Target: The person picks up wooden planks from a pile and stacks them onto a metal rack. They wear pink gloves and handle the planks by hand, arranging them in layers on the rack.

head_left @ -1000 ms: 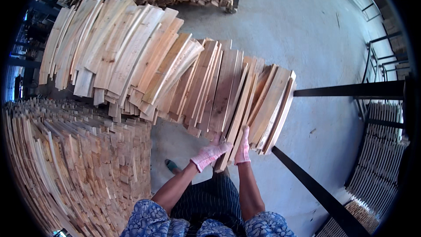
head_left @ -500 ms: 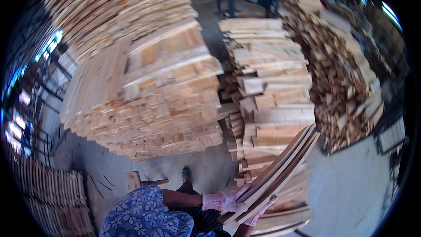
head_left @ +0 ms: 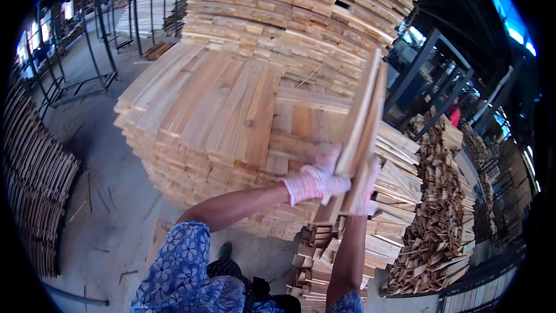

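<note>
Several narrow wooden boards (head_left: 364, 122) stand tilted upright between my two hands, their upper ends reaching over the big stack. My left hand (head_left: 318, 179), in a pale pink knitted glove, closes on their left side near the lower end. Gripping the right side is my right hand (head_left: 365, 190), in a matching glove and partly hidden by the boards. Behind them lies the large stack of planks (head_left: 214, 110), its front left layer laid side by side. A recessed row of planks (head_left: 304, 119) shows just left of the held boards.
A taller wall of stacked planks (head_left: 278, 11) rises behind. Below and right of my hands is a looser board pile (head_left: 385, 220), with a heap of offcuts (head_left: 431, 226) beyond it. Metal frames (head_left: 87, 64) stand far left, and slatted wood (head_left: 37, 185) lines the left side.
My view has swung right-to-left toward the large stack. The boards, slanted over the loose pile before, are now raised more upright beside that stack, still in both hands.
</note>
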{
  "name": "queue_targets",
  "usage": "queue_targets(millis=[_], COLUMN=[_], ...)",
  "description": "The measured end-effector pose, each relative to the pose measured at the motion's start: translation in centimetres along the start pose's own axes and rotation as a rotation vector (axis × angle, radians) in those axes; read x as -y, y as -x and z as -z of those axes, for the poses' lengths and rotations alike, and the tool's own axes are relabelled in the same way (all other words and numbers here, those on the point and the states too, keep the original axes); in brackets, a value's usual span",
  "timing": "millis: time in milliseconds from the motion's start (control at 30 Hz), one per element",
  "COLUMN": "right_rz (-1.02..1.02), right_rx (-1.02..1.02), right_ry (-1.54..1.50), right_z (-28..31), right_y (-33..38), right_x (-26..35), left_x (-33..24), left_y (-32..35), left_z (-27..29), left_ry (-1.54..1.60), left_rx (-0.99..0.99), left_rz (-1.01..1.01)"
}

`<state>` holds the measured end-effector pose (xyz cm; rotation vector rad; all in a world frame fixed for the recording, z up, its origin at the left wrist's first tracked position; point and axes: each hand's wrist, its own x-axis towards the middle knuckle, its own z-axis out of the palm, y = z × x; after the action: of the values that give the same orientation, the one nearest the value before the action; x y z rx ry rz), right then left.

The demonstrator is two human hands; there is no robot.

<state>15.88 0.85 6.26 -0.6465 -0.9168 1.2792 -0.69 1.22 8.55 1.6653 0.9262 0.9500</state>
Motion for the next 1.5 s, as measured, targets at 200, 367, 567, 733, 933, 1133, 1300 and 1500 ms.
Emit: queue_targets(millis=[200, 367, 567, 733, 933, 1133, 1300, 1500], right_rz=[-0.435, -0.421, -0.589, -0.646, -0.579, -0.510, -0.415, -0.252], right_rx=[-0.099, -0.016, 0.095, 0.060, 0.209, -0.061, -0.004, 0.109], right_ry=[0.483, 1.475, 1.842, 2.019, 1.940, 1.785, 1.694, 1.491], right_z=[-1.1, -0.1, -0.4, -2.5, 0.0, -0.3, 1.2, 1.9], right_y=[-15.0, -17.5, -18.6, -15.1, -17.5, -23.5, -24.2, -23.9], right_x=[-4.6, -6.2, -2.0, -1.5, -1.0, -5.9, -6.7, -4.5], left_x=[2.5, 6.1, 10.7, 0.5, 3.3, 4.2, 9.7, 10.5], left_y=[-6.4, -4.3, 6.8, 13.2, 11.8, 6.8, -1.0, -4.1], left_z=[11.0, 18.1, 30.1, 34.3, 33.2, 34.6, 36.2, 37.5], left_ry=[0.178, 0.740, 0.016, -0.071, -1.252, -1.247, -1.173, -1.037], left_rx=[0.054, 0.071, -0.024, -0.212, 0.060, -0.197, -0.344, -0.267], left_rz=[0.408, 0.397, -0.287, 0.413, 0.808, 0.686, 0.772, 0.675])
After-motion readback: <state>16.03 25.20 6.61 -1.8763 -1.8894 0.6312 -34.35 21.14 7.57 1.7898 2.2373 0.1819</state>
